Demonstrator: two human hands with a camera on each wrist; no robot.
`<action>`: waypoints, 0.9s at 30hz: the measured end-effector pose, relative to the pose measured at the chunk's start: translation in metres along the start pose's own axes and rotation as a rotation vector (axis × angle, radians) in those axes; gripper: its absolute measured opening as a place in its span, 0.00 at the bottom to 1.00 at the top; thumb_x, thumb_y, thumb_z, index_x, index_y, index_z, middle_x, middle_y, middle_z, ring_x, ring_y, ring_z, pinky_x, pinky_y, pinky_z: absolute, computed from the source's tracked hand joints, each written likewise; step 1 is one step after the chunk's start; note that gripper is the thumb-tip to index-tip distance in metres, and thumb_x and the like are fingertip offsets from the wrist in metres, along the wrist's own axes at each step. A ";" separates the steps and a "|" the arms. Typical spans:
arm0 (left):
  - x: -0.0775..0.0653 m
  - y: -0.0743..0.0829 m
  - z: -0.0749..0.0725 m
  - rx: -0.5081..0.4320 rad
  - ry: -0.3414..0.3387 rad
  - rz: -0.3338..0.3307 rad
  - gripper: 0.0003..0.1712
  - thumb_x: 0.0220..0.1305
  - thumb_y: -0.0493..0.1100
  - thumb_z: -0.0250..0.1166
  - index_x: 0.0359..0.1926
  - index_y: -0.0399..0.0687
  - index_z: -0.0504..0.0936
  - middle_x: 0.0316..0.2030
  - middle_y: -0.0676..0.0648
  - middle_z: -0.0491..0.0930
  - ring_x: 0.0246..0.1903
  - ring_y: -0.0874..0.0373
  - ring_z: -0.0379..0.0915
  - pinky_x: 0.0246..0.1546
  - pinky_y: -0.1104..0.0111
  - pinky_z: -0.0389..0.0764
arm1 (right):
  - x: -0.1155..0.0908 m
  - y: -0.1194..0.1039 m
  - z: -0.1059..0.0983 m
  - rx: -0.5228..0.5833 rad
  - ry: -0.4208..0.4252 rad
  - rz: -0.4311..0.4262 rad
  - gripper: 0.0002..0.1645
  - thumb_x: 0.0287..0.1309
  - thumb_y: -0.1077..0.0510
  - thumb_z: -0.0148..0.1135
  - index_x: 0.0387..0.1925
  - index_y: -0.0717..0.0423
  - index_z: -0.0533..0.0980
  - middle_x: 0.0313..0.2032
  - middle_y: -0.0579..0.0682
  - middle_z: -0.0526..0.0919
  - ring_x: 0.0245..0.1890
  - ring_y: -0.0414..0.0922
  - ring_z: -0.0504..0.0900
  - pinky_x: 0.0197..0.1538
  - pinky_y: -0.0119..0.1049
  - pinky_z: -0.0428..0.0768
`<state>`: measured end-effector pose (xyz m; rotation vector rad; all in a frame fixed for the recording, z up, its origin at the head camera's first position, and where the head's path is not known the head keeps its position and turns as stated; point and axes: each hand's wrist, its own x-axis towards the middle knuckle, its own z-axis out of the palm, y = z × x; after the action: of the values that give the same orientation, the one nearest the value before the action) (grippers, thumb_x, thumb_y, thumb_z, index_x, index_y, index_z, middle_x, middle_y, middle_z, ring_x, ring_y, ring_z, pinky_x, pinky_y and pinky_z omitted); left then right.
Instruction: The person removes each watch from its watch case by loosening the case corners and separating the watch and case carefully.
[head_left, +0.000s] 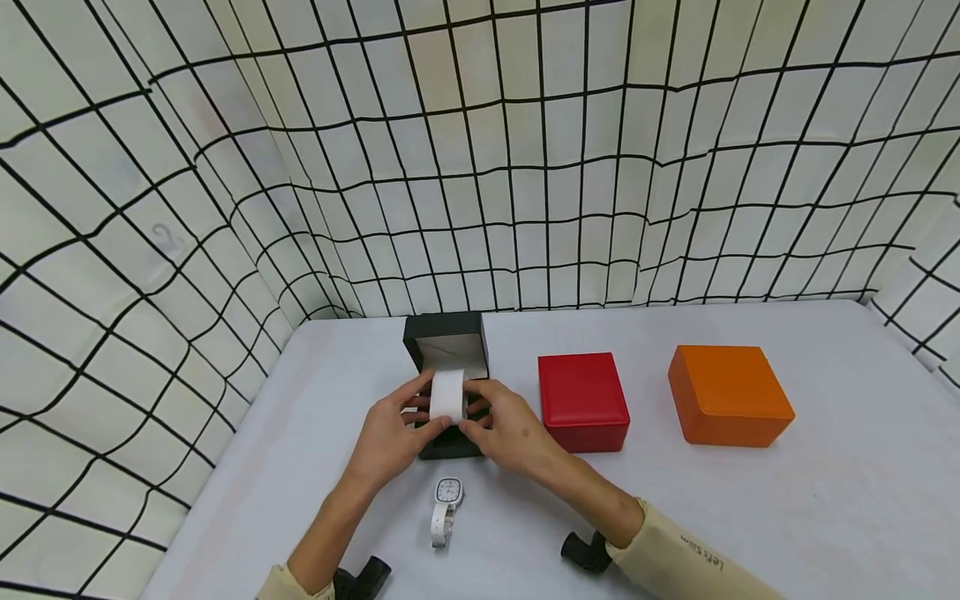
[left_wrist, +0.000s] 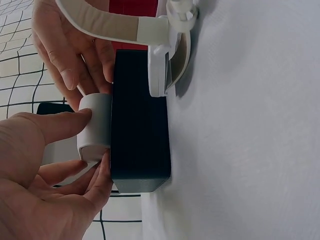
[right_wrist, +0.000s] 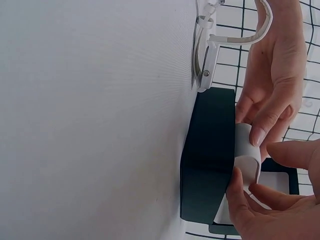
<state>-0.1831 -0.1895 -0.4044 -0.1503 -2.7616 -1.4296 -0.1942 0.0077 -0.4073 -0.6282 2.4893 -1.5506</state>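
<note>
A white watch cushion (head_left: 447,395) stands partly inside an opened dark green watch box (head_left: 453,444), whose lid is raised at the back. My left hand (head_left: 390,429) pinches one end of the cushion; its thumb presses on the front face in the left wrist view. At the other end, my right hand (head_left: 512,423) has its fingertips against the cushion and box rim. Its thumb stands slightly off the cushion in the right wrist view. Just in front of the box lies a white wristwatch (head_left: 447,492), its strap curved toward me.
To the right of the watch box sits a closed red box (head_left: 583,398). Farther right is an orange box (head_left: 729,394). All rest on a white-covered table (head_left: 840,500), with black netting (head_left: 525,196) over pale walls behind and at the sides.
</note>
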 end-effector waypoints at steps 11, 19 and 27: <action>0.001 0.001 -0.001 0.039 -0.017 -0.003 0.42 0.62 0.37 0.75 0.75 0.41 0.69 0.59 0.34 0.81 0.53 0.45 0.84 0.50 0.64 0.87 | 0.004 0.001 0.000 -0.008 0.000 0.015 0.32 0.65 0.66 0.69 0.67 0.64 0.69 0.59 0.59 0.81 0.53 0.50 0.84 0.53 0.39 0.87; 0.001 -0.001 -0.002 0.040 -0.028 -0.026 0.40 0.62 0.36 0.75 0.74 0.41 0.70 0.57 0.35 0.83 0.51 0.46 0.86 0.48 0.65 0.88 | 0.009 0.001 0.000 -0.028 0.014 0.012 0.36 0.60 0.68 0.72 0.68 0.66 0.69 0.56 0.60 0.83 0.51 0.50 0.84 0.51 0.38 0.88; 0.000 -0.003 -0.001 0.034 -0.035 -0.040 0.40 0.61 0.35 0.75 0.73 0.40 0.72 0.57 0.36 0.83 0.51 0.45 0.86 0.47 0.66 0.88 | 0.010 0.001 0.002 -0.059 0.035 0.004 0.37 0.58 0.70 0.73 0.67 0.68 0.70 0.55 0.60 0.83 0.49 0.49 0.85 0.48 0.35 0.89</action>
<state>-0.1832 -0.1923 -0.4060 -0.1202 -2.8311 -1.4008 -0.2025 0.0026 -0.4079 -0.6087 2.5689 -1.5042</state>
